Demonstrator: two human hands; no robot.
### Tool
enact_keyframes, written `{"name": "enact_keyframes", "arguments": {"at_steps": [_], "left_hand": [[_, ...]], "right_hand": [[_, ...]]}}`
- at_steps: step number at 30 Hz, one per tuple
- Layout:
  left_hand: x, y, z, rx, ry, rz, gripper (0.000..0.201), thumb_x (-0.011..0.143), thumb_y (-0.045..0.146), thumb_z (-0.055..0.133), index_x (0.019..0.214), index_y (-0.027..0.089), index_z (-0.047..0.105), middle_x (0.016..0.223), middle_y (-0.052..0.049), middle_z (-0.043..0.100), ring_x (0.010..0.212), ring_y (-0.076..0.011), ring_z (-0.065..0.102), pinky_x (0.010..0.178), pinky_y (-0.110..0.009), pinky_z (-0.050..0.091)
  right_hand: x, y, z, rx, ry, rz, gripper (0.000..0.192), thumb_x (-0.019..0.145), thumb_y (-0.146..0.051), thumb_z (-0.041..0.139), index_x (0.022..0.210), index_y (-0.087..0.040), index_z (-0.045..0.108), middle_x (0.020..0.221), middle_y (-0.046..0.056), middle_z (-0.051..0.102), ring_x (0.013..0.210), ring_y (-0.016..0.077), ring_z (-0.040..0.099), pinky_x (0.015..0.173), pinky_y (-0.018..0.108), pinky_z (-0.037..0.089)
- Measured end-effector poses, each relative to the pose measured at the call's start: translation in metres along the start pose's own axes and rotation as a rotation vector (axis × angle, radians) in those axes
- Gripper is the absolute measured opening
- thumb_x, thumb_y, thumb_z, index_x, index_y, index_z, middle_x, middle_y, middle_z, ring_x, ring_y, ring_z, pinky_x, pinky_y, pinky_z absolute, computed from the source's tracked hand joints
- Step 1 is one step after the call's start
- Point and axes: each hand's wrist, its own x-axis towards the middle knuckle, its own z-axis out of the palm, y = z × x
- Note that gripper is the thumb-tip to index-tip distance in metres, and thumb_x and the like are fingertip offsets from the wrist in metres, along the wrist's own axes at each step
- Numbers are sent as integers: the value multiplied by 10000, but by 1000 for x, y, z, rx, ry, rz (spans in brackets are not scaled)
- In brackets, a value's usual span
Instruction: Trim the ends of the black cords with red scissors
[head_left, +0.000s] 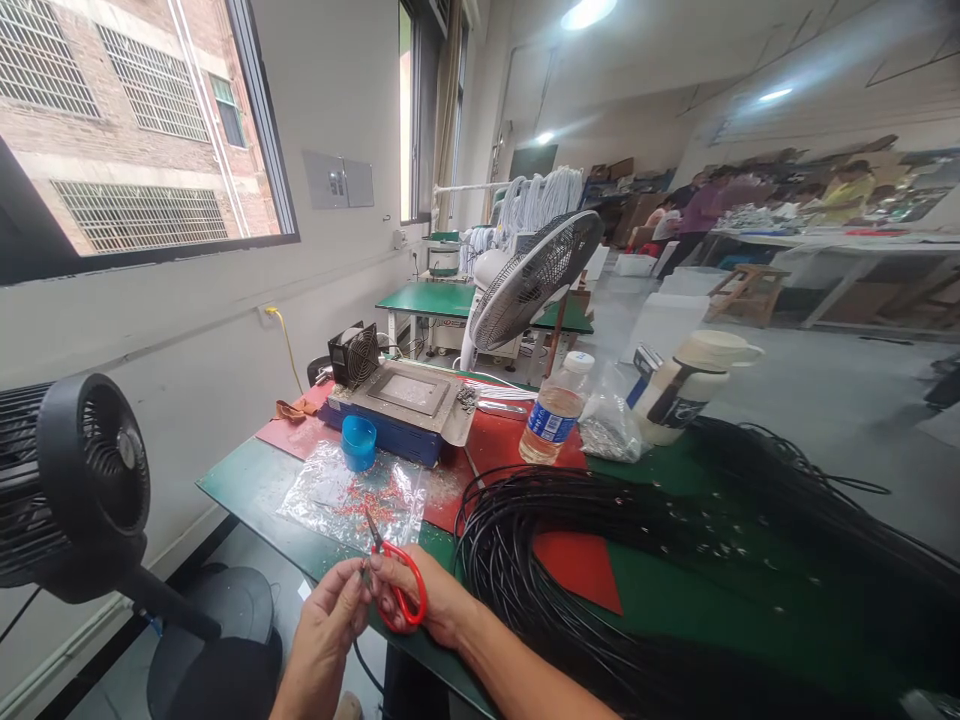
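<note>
— Red-handled small scissors (397, 580) with short metal blades: where are they?

— In the right hand (420, 600), at the near edge of the green-topped table (247, 480). The fingers are curled through and around the red loop, closed on it, and the blades point up and away, towards a clear plastic sheet (352, 495) sprinkled with tiny red bits.

— And the left hand (330, 610)?

— It sits just beside the right one, fingertips pinched narrow against something small right by the scissors. The thing itself is too small to make out, so I cannot tell what it is.

— What lies next to the hands?

— A big coil of thin black cable (600, 540) lies on the table just to the right of the right forearm, spreading far across the green top and over a red mat (577, 565). Behind the plastic sheet stands a small blue plastic cup (358, 441), and behind that a flat grey metal machine on a blue base (405, 400), with a little black boxed fan (354, 354) at its far left corner.

— Anything else on the table?

— A clear plastic water bottle with a blue label and white cap (555, 410), a clear bag of small silvery parts (611, 425) and a cream-coloured jug with a lid (686, 385), all behind the coil. A black round fan (90, 480) stands at the left, off the table, and a grey pedestal fan (532, 280) rises beyond it. People are at work at distant tables, blurred.
</note>
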Motion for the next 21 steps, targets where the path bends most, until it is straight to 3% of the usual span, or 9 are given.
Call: {"name": "enact_keyframes", "arguments": {"at_steps": [4,9,13,17,21], "left_hand": [[-4,4,2,-7,-1,5,259,640,323,717,841,163,687,675,-23,654,679,-121,576,674,-224,469],[-4,4,3,-33,7,31,230,629,295,732,811,162,688,631,-1,658,560,-73,522,570,-175,444],[-3,5,0,-110,59,-20,213,638,247,729,832,172,684,737,-21,697,698,-124,605,687,-239,504],[-6,12,-2,-251,12,-93,153,703,187,667,854,167,676,856,-63,707,808,-150,618,776,-297,505],[-11,17,-2,-317,-20,-128,146,689,231,680,823,173,671,771,-36,677,696,-132,594,667,-258,496]], "right_hand": [[-1,-1,1,-23,8,2,562,642,-655,619,583,-101,546,403,-40,448,307,44,381,295,159,239],[-1,1,0,-66,14,-28,514,671,-613,621,571,-118,526,415,-35,462,330,52,395,334,169,259],[-1,1,0,-218,111,-110,495,713,-612,576,620,-126,552,440,-40,451,362,61,391,380,188,275],[-4,1,2,-792,272,-489,334,779,-452,598,673,-136,629,568,-1,538,532,95,467,506,213,319],[-8,6,4,-1277,204,-922,217,877,-269,479,795,-156,646,653,32,598,601,121,498,553,245,318]]}}
